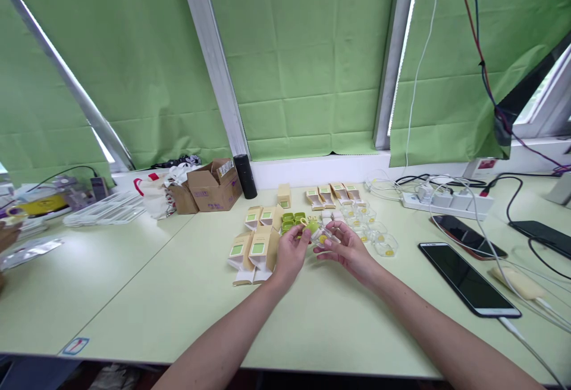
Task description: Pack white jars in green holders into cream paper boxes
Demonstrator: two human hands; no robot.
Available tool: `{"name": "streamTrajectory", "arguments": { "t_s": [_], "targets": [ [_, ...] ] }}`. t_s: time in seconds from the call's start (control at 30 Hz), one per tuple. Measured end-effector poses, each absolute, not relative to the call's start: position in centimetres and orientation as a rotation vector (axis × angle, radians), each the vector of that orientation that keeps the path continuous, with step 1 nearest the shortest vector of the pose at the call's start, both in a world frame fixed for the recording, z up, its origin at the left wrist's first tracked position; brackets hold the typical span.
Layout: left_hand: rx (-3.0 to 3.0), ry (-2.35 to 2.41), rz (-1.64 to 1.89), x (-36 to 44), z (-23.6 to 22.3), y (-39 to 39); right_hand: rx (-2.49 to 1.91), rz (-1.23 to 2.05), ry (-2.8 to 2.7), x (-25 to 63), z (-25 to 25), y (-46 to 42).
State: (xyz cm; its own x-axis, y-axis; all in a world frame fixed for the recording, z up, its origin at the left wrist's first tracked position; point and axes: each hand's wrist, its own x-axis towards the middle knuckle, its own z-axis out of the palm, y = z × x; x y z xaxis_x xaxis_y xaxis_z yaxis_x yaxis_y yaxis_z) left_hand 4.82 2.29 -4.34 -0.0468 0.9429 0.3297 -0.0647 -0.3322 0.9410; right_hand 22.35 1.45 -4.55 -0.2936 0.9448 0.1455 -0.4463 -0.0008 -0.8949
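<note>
My left hand [292, 252] pinches a small green round piece [313, 227] that has a yellowish ring at its side. My right hand [345, 250] has its fingers closed on a small clear plastic case [322, 238] touching the green piece. Several similar clear cases [386, 246] with yellow spots inside sit just beyond my right hand. Behind my left hand are green square containers [288, 222]. To its left stand several cream cardboard boxes [264, 247] with green labels and unfolded flaps.
At the back are more cream boxes [339, 194]. On the right lie a white-framed phone [468, 277], a second phone [468, 236], a power strip [446, 204] and trailing cables. A brown carton [214, 186] and a black cylinder [245, 176] stand back left. Part of another person's hand [8, 236] shows far left.
</note>
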Motion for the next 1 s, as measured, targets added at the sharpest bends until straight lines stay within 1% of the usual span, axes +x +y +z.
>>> {"name": "streamTrajectory", "arguments": {
  "t_s": [0.3, 0.5, 1.0],
  "targets": [
    [1.403, 0.985, 1.509, 4.8, -4.2, 2.1, -0.693, 1.476, -1.165, 22.5, -4.8, 1.7],
    [1.419, 0.987, 1.524, 4.8, -4.0, 2.0, -0.688, 1.506, -1.178, 22.5, -4.4, 1.5],
    [1.413, 0.940, 1.479, 4.8, -4.5, 2.1, -0.629, 1.514, -1.173, 22.2, -5.8, 2.0]
  ]
}}
